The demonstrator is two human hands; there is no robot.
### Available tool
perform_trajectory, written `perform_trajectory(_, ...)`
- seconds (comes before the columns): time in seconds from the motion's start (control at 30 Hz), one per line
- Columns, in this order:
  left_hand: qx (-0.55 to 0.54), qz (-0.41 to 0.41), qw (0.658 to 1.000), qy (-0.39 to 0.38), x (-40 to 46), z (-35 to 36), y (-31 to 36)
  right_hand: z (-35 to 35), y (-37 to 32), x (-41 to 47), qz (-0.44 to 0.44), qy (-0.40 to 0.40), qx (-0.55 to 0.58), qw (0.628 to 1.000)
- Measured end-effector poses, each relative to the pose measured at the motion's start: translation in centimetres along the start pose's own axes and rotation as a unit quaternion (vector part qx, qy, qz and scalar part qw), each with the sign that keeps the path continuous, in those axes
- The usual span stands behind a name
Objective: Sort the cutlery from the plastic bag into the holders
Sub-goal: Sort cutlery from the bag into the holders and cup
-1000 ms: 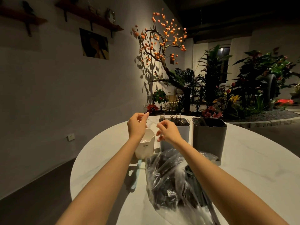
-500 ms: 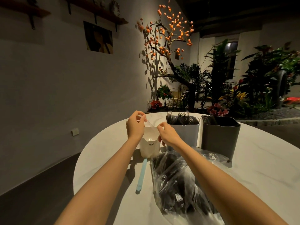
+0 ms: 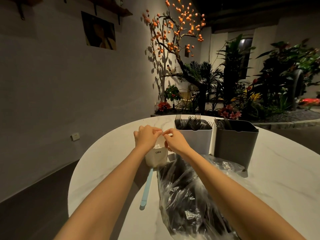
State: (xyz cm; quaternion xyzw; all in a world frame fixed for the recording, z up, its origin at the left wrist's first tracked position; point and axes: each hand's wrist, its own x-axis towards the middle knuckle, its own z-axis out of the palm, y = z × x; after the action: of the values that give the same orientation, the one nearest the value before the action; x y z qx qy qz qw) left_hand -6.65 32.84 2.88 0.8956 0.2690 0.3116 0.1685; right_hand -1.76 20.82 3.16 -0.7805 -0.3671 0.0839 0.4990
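A clear plastic bag (image 3: 194, 196) full of black plastic cutlery lies on the round white table (image 3: 107, 161) under my right forearm. Behind it stand a light grey holder (image 3: 195, 142) filled with black forks and a dark grey holder (image 3: 235, 148) with a few black pieces in it. A small white cup (image 3: 156, 157) marked CRBW stands left of them. Over the cup, my left hand (image 3: 147, 137) and my right hand (image 3: 176, 142) meet fingertip to fingertip, both pinching a small clear thing too faint to identify.
A light-blue stick (image 3: 146, 189) lies on the table from the cup toward me, beside the bag. Beyond the far table edge are potted plants (image 3: 242, 84) and a tree with orange fruit (image 3: 174, 28). A wall runs along the left.
My hands have closed together above the white cup; a second ago they were apart. The camera has tilted and shifted, so the table sits lower in view.
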Motion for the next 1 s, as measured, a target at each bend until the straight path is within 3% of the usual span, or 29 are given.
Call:
perform_trajectory(0.2,-0.189,-0.003,0.980,0.068,-0.7,-0.8,1.3,-0.3,-0.9,-0.7,-0.017,-0.002,0.015,1.000)
perform_trajectory(0.3,-0.240,0.004,0.969,0.059,-1.7,-1.6,2.6,-0.7,-1.6,-1.4,-0.024,0.006,0.031,0.999)
perform_trajectory(0.6,-0.262,0.060,0.963,0.013,-4.4,-2.7,6.6,-4.2,-2.8,-4.1,-0.050,0.077,0.059,0.994)
perform_trajectory(1.0,-0.289,0.107,0.951,-0.021,-8.5,-2.3,11.2,-8.7,-2.1,-9.2,-0.041,0.112,0.053,0.991)
